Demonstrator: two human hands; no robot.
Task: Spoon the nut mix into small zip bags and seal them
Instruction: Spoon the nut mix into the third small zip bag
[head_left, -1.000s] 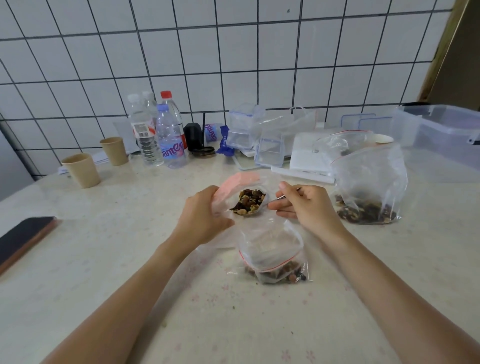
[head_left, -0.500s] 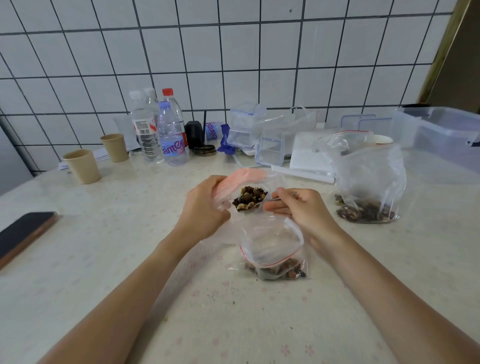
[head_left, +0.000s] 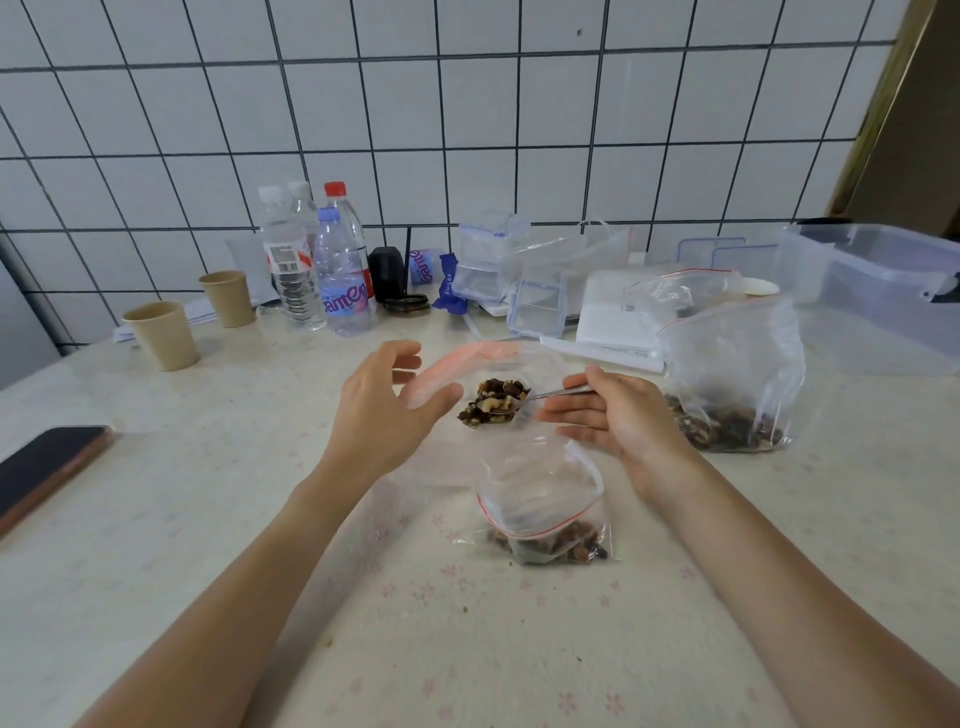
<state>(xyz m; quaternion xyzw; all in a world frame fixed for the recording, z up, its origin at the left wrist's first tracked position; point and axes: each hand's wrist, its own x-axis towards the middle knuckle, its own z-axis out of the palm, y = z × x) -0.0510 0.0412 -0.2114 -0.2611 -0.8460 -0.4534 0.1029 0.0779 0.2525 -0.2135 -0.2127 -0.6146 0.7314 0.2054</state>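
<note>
Right hand (head_left: 618, 421): thumb and fingers pinch the handle of a metal spoon (head_left: 540, 397); the lower fingers lie straight, pointing left.
Spoon: its bowl, just left of the right hand, is heaped with nut mix (head_left: 493, 402) and sits at the mouth of a small zip bag.
Left hand (head_left: 387, 410): thumb and fingers pinch the pink-edged rim of that open zip bag (head_left: 467, 364), the other fingers loosely spread above it.
Filled bag: a second small zip bag (head_left: 545, 509) with a red seal line lies just below both hands, nuts gathered at its near end; I cannot tell whether it is sealed.
Supply bag: a large zip bag (head_left: 732, 374) stands just right of the right hand, dark nut mix settled at its bottom.
Surface: a pale table (head_left: 208, 519) with a faint pink flower print runs under both forearms.
Beyond the hands: clear lidded food boxes (head_left: 488, 260), a white flat box (head_left: 608, 312), loose plastic bags.
Far right: a large clear storage tub (head_left: 883, 280).
Beyond the left hand: water bottles (head_left: 332, 265) in a cluster, a black object beside them, two tan paper cups (head_left: 163, 335).
Far left: a dark phone (head_left: 47, 462) at the table edge.
Room: a white tiled wall (head_left: 467, 114) with dark grout rises behind the table.
</note>
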